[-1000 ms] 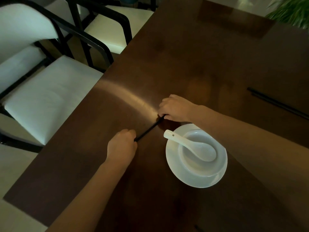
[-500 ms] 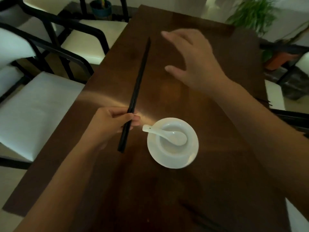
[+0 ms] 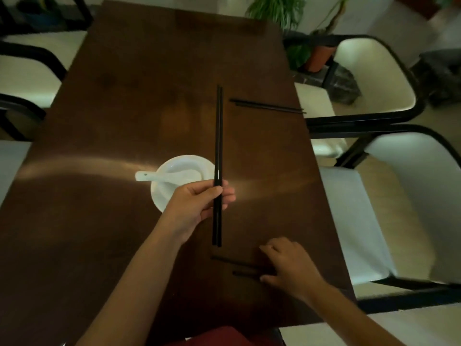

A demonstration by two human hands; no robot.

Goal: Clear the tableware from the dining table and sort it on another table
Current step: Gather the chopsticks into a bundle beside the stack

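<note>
My left hand (image 3: pixel 202 203) grips a pair of black chopsticks (image 3: pixel 218 136) near their lower end, and they point away from me over the dark wooden table (image 3: pixel 124 96). Just behind that hand stands a white bowl on a saucer (image 3: pixel 182 168) with a white ceramic spoon (image 3: pixel 159 177) lying in it, handle to the left. My right hand (image 3: pixel 289 265) is down on the table near the front right edge, thumb and fingers spread around the ends of a second chopstick pair (image 3: pixel 237 267). A third pair (image 3: pixel 267 106) lies by the far right edge.
White-cushioned chairs with black frames stand on the right (image 3: pixel 374 221) and on the left (image 3: pixel 27 71) of the table. Potted plants (image 3: pixel 279 11) stand beyond the far right corner. Something red (image 3: pixel 219 335) shows at the bottom edge.
My left hand has carried the chopsticks rightward past the bowl. My right hand came down from mid-air onto the pair at the front right. The view has swung to the right.
</note>
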